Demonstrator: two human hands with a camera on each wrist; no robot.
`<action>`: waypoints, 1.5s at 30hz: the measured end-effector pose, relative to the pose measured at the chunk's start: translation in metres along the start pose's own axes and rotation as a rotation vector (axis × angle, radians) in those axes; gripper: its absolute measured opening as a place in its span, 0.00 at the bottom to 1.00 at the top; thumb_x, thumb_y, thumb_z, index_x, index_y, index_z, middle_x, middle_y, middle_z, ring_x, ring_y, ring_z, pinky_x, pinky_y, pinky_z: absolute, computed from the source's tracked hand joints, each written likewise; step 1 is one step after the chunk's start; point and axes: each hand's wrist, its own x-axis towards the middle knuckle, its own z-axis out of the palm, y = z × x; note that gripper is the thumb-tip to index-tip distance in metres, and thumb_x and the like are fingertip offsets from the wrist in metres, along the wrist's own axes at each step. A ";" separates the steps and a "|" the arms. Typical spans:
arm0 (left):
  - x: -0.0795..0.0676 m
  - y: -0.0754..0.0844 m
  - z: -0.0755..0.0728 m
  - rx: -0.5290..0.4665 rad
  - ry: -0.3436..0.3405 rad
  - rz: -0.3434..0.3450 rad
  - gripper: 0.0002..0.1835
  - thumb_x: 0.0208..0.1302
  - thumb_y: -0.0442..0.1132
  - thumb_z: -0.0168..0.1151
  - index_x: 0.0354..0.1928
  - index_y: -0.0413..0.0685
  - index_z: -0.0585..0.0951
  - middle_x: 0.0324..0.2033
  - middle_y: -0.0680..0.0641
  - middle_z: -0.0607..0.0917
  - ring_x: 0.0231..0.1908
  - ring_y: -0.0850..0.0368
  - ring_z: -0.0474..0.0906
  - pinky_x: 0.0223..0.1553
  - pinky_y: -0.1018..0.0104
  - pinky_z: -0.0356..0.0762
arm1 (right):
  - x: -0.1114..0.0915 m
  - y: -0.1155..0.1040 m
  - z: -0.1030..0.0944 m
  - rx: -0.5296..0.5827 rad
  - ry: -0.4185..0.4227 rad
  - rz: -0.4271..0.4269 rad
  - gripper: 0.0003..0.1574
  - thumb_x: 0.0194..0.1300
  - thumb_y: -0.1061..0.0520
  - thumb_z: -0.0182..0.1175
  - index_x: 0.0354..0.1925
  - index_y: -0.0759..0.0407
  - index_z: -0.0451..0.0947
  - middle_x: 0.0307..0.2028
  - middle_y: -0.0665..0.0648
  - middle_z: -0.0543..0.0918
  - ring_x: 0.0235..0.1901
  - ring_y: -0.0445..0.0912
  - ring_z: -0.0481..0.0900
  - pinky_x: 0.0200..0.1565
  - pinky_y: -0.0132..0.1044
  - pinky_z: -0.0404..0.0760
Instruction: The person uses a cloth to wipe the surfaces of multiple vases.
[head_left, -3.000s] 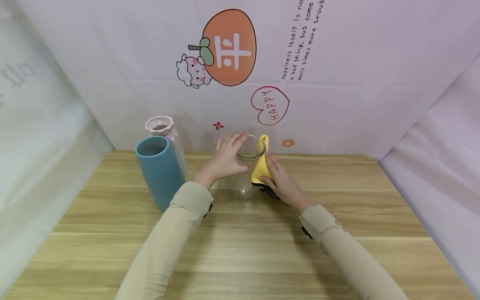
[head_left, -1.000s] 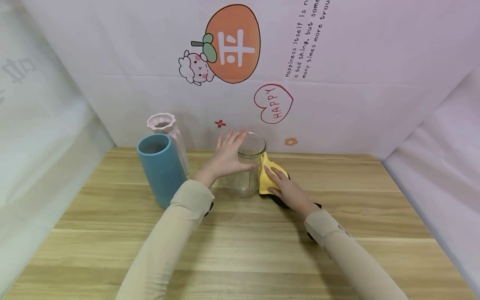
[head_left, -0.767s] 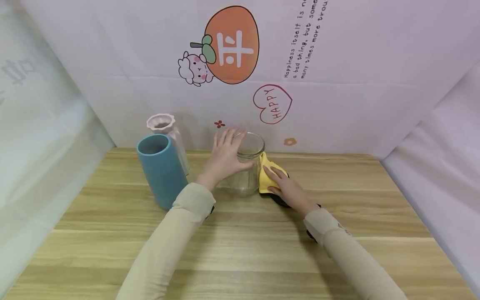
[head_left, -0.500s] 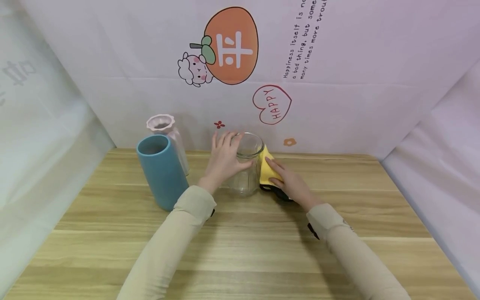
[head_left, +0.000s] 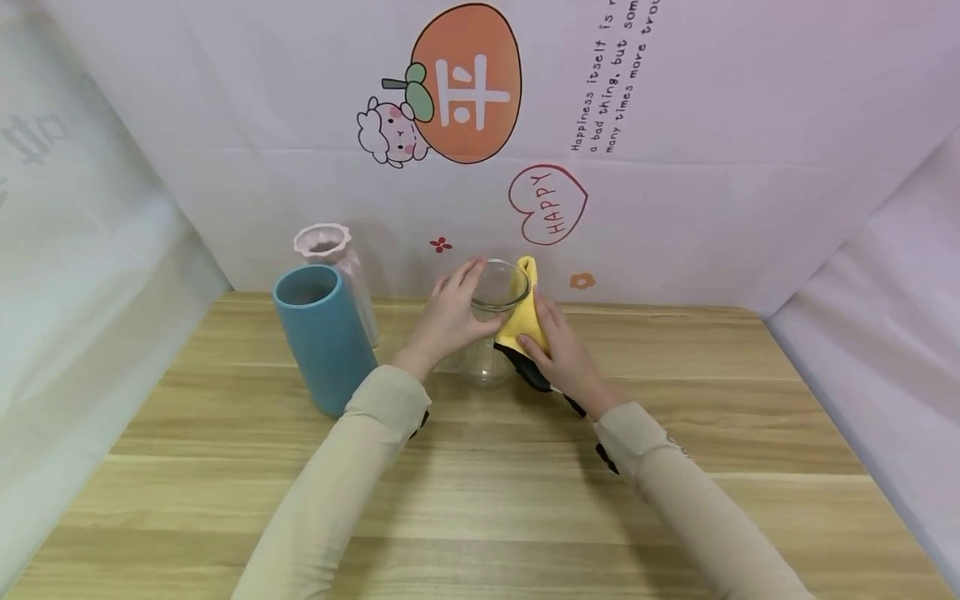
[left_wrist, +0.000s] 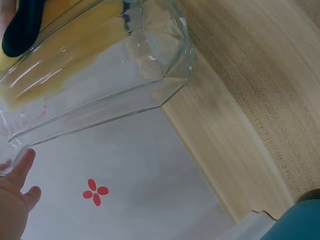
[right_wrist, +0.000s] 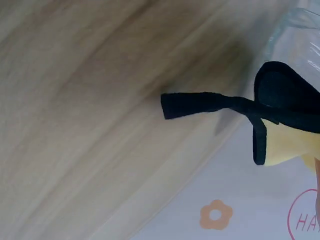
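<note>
Well, my left hand gripped the jar; opposite that grip, my right hand held a cloth.

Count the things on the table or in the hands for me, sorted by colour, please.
Blue: 1, the tall vase
Pale pink: 1, the wavy-rimmed vase
Clear: 1, the glass vessel
Yellow with dark parts: 1, the cloth
Total: 4
</note>
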 end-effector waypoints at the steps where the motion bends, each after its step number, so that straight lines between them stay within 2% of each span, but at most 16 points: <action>1: 0.001 0.000 0.000 -0.011 -0.006 -0.003 0.47 0.55 0.52 0.67 0.72 0.40 0.58 0.70 0.39 0.64 0.69 0.45 0.61 0.71 0.47 0.57 | 0.000 0.000 0.001 -0.002 -0.016 0.010 0.47 0.68 0.56 0.57 0.74 0.65 0.44 0.68 0.70 0.60 0.59 0.61 0.71 0.57 0.54 0.75; 4: 0.001 0.001 -0.001 -0.039 -0.028 -0.023 0.48 0.54 0.51 0.68 0.73 0.42 0.56 0.71 0.40 0.62 0.71 0.45 0.59 0.72 0.47 0.55 | -0.002 0.003 0.003 -0.030 -0.054 0.027 0.47 0.66 0.55 0.59 0.74 0.64 0.47 0.69 0.70 0.59 0.65 0.65 0.65 0.62 0.58 0.70; 10: 0.003 0.001 -0.003 -0.070 -0.065 -0.051 0.50 0.54 0.48 0.68 0.74 0.44 0.53 0.73 0.42 0.59 0.72 0.47 0.56 0.74 0.49 0.50 | -0.011 0.016 0.005 -0.127 -0.091 -0.027 0.45 0.62 0.56 0.62 0.72 0.60 0.55 0.66 0.71 0.63 0.59 0.66 0.73 0.55 0.57 0.77; 15: 0.004 0.001 -0.003 -0.086 -0.107 -0.079 0.51 0.55 0.50 0.68 0.75 0.47 0.50 0.73 0.43 0.56 0.73 0.47 0.54 0.74 0.47 0.49 | -0.026 0.028 0.005 -0.238 -0.246 0.016 0.43 0.63 0.56 0.61 0.72 0.54 0.55 0.67 0.69 0.64 0.42 0.61 0.83 0.41 0.51 0.83; 18: 0.004 0.001 -0.004 -0.035 -0.103 -0.083 0.52 0.54 0.54 0.68 0.75 0.50 0.50 0.73 0.42 0.57 0.72 0.46 0.56 0.74 0.45 0.47 | -0.032 0.032 0.004 -0.260 -0.315 0.035 0.42 0.65 0.56 0.59 0.73 0.51 0.54 0.69 0.68 0.62 0.33 0.56 0.84 0.35 0.47 0.83; 22: 0.001 0.000 -0.004 0.076 -0.049 -0.077 0.52 0.52 0.58 0.68 0.74 0.51 0.53 0.70 0.41 0.62 0.70 0.42 0.60 0.73 0.42 0.48 | -0.032 0.032 0.002 -0.225 -0.297 0.026 0.41 0.66 0.56 0.59 0.73 0.50 0.56 0.68 0.68 0.63 0.40 0.60 0.84 0.40 0.51 0.83; 28: -0.003 0.001 -0.004 0.122 0.021 -0.045 0.50 0.50 0.57 0.71 0.72 0.47 0.59 0.64 0.40 0.70 0.67 0.44 0.65 0.72 0.41 0.51 | -0.025 0.029 -0.004 -0.168 -0.129 -0.003 0.40 0.62 0.56 0.62 0.70 0.54 0.60 0.64 0.69 0.68 0.55 0.64 0.77 0.49 0.56 0.80; 31: -0.002 0.001 -0.005 0.127 0.010 -0.036 0.49 0.50 0.56 0.71 0.71 0.46 0.60 0.65 0.41 0.70 0.67 0.44 0.64 0.72 0.40 0.50 | -0.016 0.021 -0.012 -0.089 -0.074 0.008 0.41 0.62 0.58 0.62 0.70 0.57 0.60 0.64 0.68 0.68 0.58 0.63 0.74 0.56 0.55 0.77; 34: -0.001 0.001 -0.006 0.121 -0.033 -0.026 0.49 0.52 0.55 0.70 0.72 0.46 0.59 0.67 0.42 0.69 0.69 0.43 0.61 0.72 0.39 0.47 | -0.011 0.011 -0.017 -0.020 -0.028 0.013 0.42 0.62 0.59 0.62 0.71 0.58 0.57 0.64 0.67 0.68 0.61 0.61 0.71 0.60 0.55 0.73; 37: 0.001 0.001 -0.007 0.095 -0.091 -0.028 0.49 0.53 0.54 0.68 0.73 0.47 0.56 0.69 0.43 0.65 0.71 0.40 0.56 0.73 0.38 0.42 | -0.009 0.003 -0.018 0.002 -0.022 0.025 0.43 0.66 0.58 0.59 0.73 0.60 0.53 0.64 0.68 0.68 0.57 0.60 0.73 0.55 0.55 0.76; 39: 0.003 0.001 -0.008 0.072 -0.119 -0.031 0.49 0.54 0.53 0.67 0.74 0.48 0.55 0.71 0.44 0.63 0.72 0.40 0.54 0.73 0.37 0.39 | -0.008 -0.001 -0.016 0.010 -0.053 0.049 0.43 0.68 0.56 0.56 0.74 0.61 0.49 0.66 0.69 0.65 0.58 0.61 0.72 0.55 0.56 0.75; 42: 0.004 0.000 -0.009 0.038 -0.141 -0.035 0.49 0.54 0.52 0.67 0.74 0.49 0.54 0.72 0.44 0.60 0.73 0.40 0.51 0.73 0.38 0.37 | -0.008 -0.002 -0.010 0.027 -0.114 0.088 0.44 0.71 0.53 0.52 0.75 0.62 0.41 0.70 0.70 0.56 0.65 0.63 0.64 0.62 0.60 0.69; 45: 0.004 0.000 -0.011 0.017 -0.152 -0.031 0.48 0.53 0.50 0.67 0.74 0.49 0.55 0.73 0.45 0.59 0.73 0.40 0.50 0.73 0.38 0.36 | -0.008 -0.001 -0.004 0.016 -0.137 0.098 0.47 0.71 0.52 0.52 0.75 0.63 0.38 0.72 0.71 0.50 0.70 0.66 0.55 0.66 0.61 0.63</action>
